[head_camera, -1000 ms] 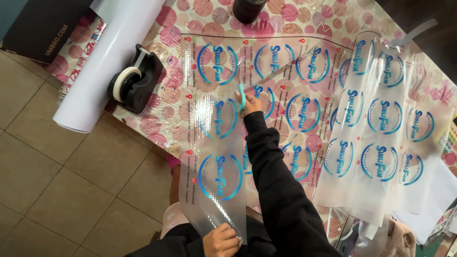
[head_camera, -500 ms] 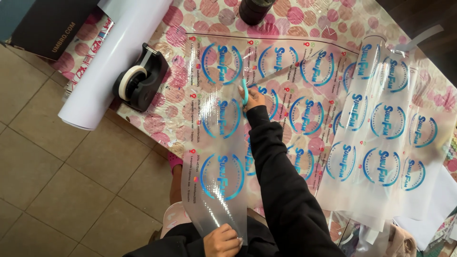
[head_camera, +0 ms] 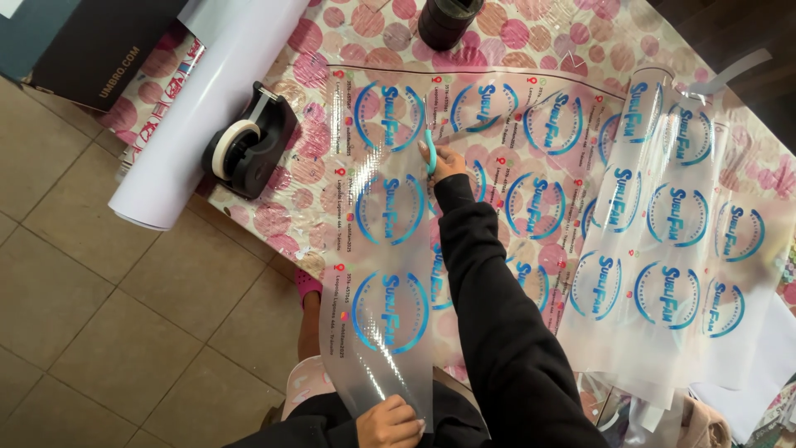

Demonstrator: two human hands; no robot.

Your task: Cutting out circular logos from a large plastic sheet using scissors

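**Two hands on a printed transparent film**

Two hands work one long transparent film sheet (head_camera: 385, 249) printed with blue round logos. It lies over the near-left part of a table covered by a pink-spotted tablecloth (head_camera: 373, 25) and hangs off the near edge toward the person. The left hand (head_camera: 390, 421), at the near edge of the view, pinches the hanging end of the sheet between fingers and thumb. The right hand (head_camera: 444, 162), at the end of a black sleeve reaching far across the table, is clenched around a turquoise-handled cutting tool (head_camera: 429, 149) whose tip rests on the film; its blade is too small to make out.

Right of the arm lies a stack of more logo-printed film sheets (head_camera: 680, 224). Left of the sheet, a black tape dispenser (head_camera: 249, 149) stands beside a white roll of material (head_camera: 207, 99). At the far edge stands a dark cylindrical container (head_camera: 448, 18). Below the table, beige floor tiles (head_camera: 99, 315) show.
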